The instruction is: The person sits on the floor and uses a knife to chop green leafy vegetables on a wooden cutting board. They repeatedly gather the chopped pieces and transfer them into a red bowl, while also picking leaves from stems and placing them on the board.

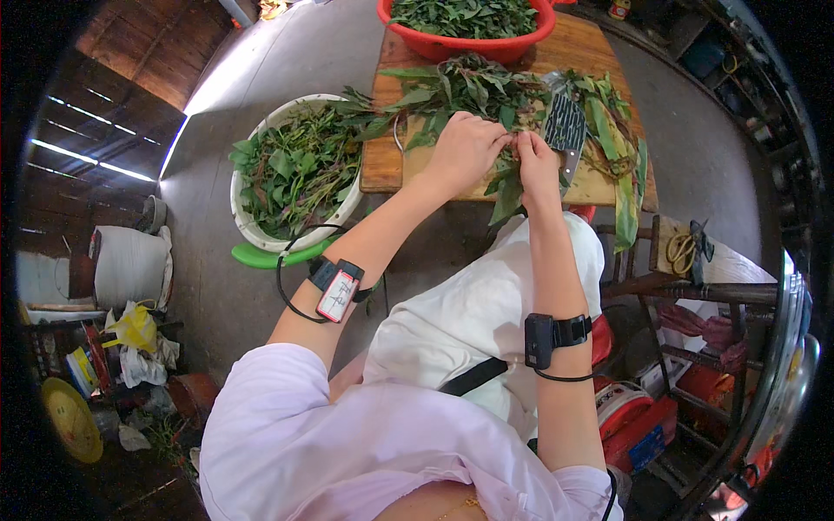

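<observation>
Both hands meet over a cutting board [466,191] on a low wooden table. My left hand [464,153] is closed around part of a leafy green stem [506,192]. With thumb and fingertips, my right hand [539,168] pinches the same greens close beside it. Behind the hands lies a heap of leafy stems [479,84]. Just right of my right hand rests a cleaver [565,127] with a patterned blade. Yellowing long leaves [609,130] lie at the board's right side.
A red basin [449,45] of picked leaves stands at the table's back. On the left, a white bucket [238,195] holds leafy stems, with a green rim [280,255] below it. Scissors [681,253] lie on a wooden stool at right. Bags and containers crowd the lower left.
</observation>
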Available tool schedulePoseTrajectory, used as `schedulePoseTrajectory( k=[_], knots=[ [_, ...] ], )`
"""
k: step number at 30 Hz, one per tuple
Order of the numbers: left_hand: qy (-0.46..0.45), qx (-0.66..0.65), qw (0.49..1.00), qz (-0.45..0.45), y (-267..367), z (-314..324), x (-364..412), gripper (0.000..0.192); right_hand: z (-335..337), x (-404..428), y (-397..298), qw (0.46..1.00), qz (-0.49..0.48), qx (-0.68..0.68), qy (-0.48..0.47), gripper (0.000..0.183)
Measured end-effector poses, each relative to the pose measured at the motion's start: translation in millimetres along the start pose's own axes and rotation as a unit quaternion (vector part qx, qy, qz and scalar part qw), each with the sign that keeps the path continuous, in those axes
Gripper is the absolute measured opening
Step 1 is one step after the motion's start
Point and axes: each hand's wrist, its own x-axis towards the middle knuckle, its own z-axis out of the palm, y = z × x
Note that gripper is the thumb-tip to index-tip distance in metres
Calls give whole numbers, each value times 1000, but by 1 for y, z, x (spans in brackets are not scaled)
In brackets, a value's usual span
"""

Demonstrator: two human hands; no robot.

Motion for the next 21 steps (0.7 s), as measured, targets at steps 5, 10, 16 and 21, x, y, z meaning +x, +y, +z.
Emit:
schedulePoseTrajectory(
  k=[5, 10, 16, 21],
  knots=[
    [-46, -68, 990, -118, 2, -8, 4, 23, -9, 9, -7, 998, -8, -36, -57, 37],
    [-85, -150, 966, -191, -30, -4, -16, 29, -49, 36, -18, 966, -133, -208, -80, 40],
    [-194, -78, 945, -254, -70, 15, -56, 31, -99, 41, 15, 784, 12, -611, 113, 48],
    [-168, -62, 945, -274, -68, 3, -62, 30, -113, 57, 26, 807, 97, -581, 45, 56]
  ],
)
